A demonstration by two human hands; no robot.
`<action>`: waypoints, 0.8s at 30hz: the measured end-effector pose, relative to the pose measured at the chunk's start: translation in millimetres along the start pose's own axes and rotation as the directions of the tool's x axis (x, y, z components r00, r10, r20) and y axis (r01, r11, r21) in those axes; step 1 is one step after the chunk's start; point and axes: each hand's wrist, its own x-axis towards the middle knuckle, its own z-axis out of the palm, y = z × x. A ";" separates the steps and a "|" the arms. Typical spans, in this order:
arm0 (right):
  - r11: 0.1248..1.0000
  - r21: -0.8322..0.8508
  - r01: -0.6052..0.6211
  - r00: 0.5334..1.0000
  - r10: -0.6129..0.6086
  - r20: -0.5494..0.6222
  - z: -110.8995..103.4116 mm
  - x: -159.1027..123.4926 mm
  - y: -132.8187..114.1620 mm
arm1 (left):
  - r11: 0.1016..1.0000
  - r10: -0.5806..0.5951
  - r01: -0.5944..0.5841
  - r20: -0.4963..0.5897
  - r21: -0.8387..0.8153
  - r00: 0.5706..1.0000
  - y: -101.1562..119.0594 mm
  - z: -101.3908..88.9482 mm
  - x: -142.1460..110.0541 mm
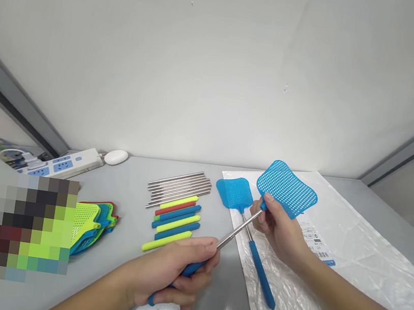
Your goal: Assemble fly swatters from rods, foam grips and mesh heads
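A blue fly swatter (287, 188) with a metal rod is held between my two hands, over the table. My left hand (180, 274) is wrapped round its blue grip and the lower end of the rod. At the neck, where the rod meets the mesh head, my right hand (277, 226) pinches it. A second blue fly swatter (261, 275) lies below, its handle on a white plastic bag. Left of it are several loose handle grips (179, 216) in yellow, blue and red, with a row of metal rods (179, 187) behind them.
Stacked swatter heads (85, 222) in yellow-green, blue and red lie at the left, partly behind a pixelated patch. A power strip (63, 163) and a white oval object (116, 157) stand at the back left. The white plastic bag (363, 249) covers the right side.
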 end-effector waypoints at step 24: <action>0.985 -0.131 -0.110 0.994 0.111 0.003 4.2 -7.1 3.0 | 0.997 0.019 -0.014 -0.056 0.080 0.998 2.4 4.6 2.9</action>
